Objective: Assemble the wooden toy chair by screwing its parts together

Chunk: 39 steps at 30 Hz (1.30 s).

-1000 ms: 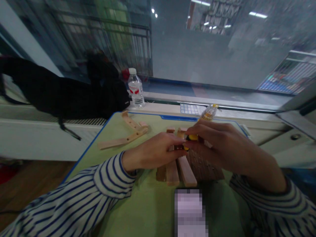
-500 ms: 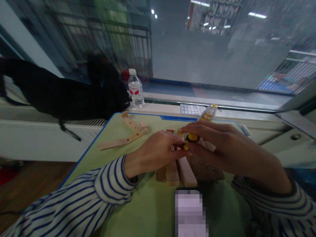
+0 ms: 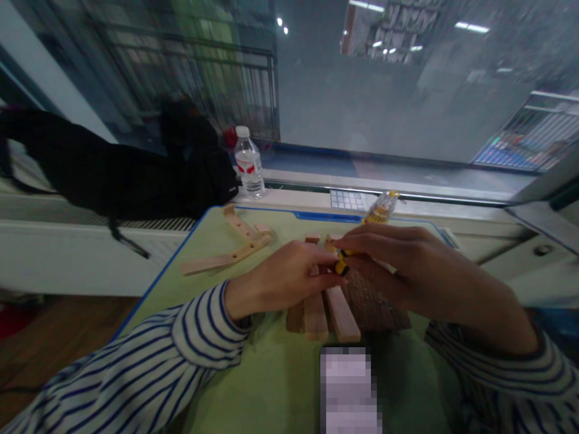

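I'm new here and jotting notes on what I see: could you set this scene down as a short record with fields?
Left hand: pinches a small yellow-and-black object
Right hand: apparently grips its other side
Object's shape: mostly hidden
Beneath the hands: two pale, flat wooden bars over a rough brown slab
Work surface: pale green table with blue edging
Table's far left: pale wooden pieces with holes
Windowsill: clear plastic bottle, white cap

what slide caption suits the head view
Both hands hold something yellow and black over wooden strips at a green table.
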Each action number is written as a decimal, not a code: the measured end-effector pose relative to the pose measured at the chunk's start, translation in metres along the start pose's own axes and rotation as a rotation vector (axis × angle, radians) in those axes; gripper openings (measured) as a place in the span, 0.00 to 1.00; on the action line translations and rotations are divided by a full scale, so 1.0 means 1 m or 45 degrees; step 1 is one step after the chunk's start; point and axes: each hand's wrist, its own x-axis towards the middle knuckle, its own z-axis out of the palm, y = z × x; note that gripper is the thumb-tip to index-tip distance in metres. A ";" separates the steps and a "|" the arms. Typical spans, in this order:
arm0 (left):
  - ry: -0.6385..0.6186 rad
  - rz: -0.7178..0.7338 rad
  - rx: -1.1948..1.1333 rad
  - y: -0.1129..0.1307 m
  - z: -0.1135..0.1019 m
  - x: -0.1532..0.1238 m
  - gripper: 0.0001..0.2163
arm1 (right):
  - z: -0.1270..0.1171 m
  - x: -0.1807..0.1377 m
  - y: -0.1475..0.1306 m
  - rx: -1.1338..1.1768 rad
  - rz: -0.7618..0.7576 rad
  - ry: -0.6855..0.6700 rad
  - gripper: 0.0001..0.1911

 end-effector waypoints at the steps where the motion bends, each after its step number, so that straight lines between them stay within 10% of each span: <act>1: -0.018 0.017 -0.021 -0.001 0.000 0.000 0.06 | 0.000 0.000 0.000 -0.005 0.002 -0.001 0.11; 39: 0.037 -0.037 0.032 0.003 0.000 0.000 0.10 | -0.002 0.000 -0.002 0.031 -0.012 0.005 0.07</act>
